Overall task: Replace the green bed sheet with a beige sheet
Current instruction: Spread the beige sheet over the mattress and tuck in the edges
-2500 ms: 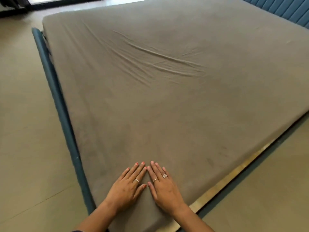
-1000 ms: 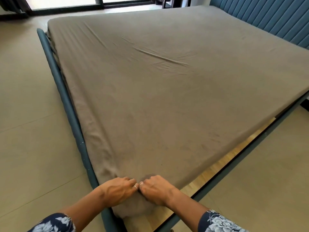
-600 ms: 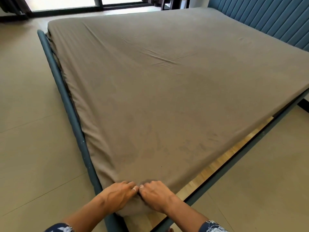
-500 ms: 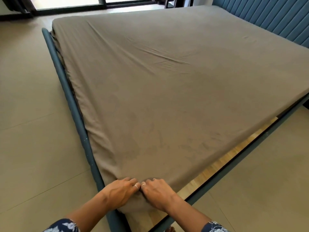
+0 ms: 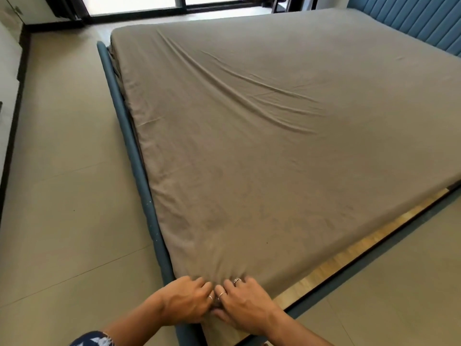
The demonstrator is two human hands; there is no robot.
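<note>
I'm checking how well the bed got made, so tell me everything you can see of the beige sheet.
The beige sheet is plain, matte, soft-looking cloth, grey-brown in this light, spread over the whole mattress top. Long diagonal creases cross its middle; faint darker smudges mark the near part. Its left edge hangs down inside the blue bed frame. At the near corner it bunches where the left hand and right hand, side by side with curled fingers, grip it. Wooden slats show beside its right edge.
</note>
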